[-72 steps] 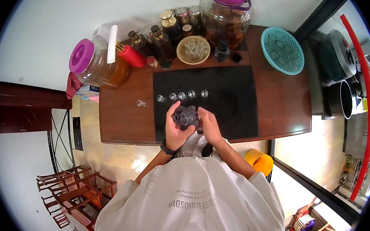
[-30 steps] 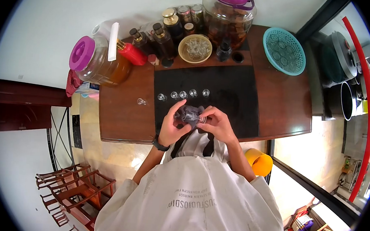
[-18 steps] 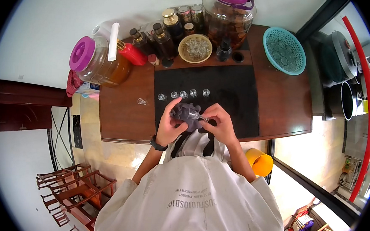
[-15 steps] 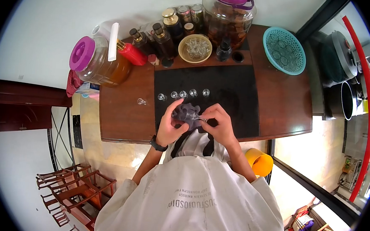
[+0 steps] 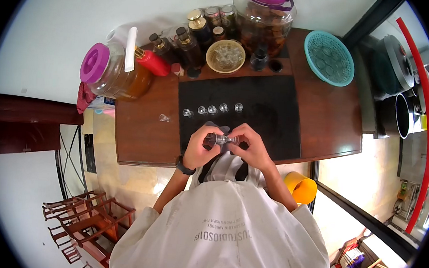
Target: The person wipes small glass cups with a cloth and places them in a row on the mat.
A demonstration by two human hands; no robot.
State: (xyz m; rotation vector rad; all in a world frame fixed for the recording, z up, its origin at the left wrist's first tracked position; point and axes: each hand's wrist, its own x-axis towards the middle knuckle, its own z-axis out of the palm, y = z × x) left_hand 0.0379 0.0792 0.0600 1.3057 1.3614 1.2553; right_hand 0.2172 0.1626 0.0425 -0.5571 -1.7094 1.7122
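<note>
Close to the front edge of the table, a small clear stemmed glass (image 5: 219, 139) lies sideways between my two hands. My left hand (image 5: 200, 147), with a black watch at the wrist, is closed around the bowl end with a dark grey cloth (image 5: 218, 126) bunched against it. The fingers of my right hand (image 5: 251, 147) pinch the foot end. Part of the cloth is hidden behind the fingers. Just beyond my hands, several similar small glasses (image 5: 212, 110) stand in a row on the black mat (image 5: 264, 122). One more glass (image 5: 164, 117) sits on the wood to the left.
A teal basket (image 5: 346, 76) holding glasses is at the back right. A wicker basket (image 5: 209, 60), dark bottles (image 5: 190, 49), a red bottle (image 5: 152, 62) and two large jars (image 5: 117, 76) (image 5: 265, 26) line the back. A yellow bin (image 5: 294, 182) stands on the floor at right.
The grey cloth, spread over my left hand and the glass before, is now mostly tucked behind the fingers. More of the glass shows, and my right hand has moved slightly left.
</note>
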